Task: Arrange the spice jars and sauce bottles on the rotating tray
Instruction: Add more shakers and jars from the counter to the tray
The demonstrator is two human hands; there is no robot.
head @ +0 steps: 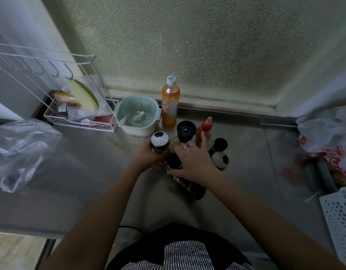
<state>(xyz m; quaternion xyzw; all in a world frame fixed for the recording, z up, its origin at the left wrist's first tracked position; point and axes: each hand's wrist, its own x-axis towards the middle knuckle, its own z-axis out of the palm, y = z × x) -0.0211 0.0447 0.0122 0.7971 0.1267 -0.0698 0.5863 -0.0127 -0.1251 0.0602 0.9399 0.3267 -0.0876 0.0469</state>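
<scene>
My left hand [146, 154] grips a spice jar with a white and black lid [160, 142] at the left side of a cluster of jars. My right hand [193, 162] lies over the cluster, its fingers wrapped round a dark bottle [189, 187] that leans toward me. Behind it stand a red-capped sauce bottle [205, 127], a black-lidded grinder [185, 131], a black-capped jar [220, 144] and a jar with a black and white lid [220, 160]. The rotating tray under them is hidden by my hands and the jars.
An orange drink bottle [169, 103] and a pale green strainer bowl [138, 115] stand at the back by the frosted window. A white wire rack [80, 117] sits at the left, a clear plastic bag [18, 149] at the far left, bags and a white basket [339, 221] at the right.
</scene>
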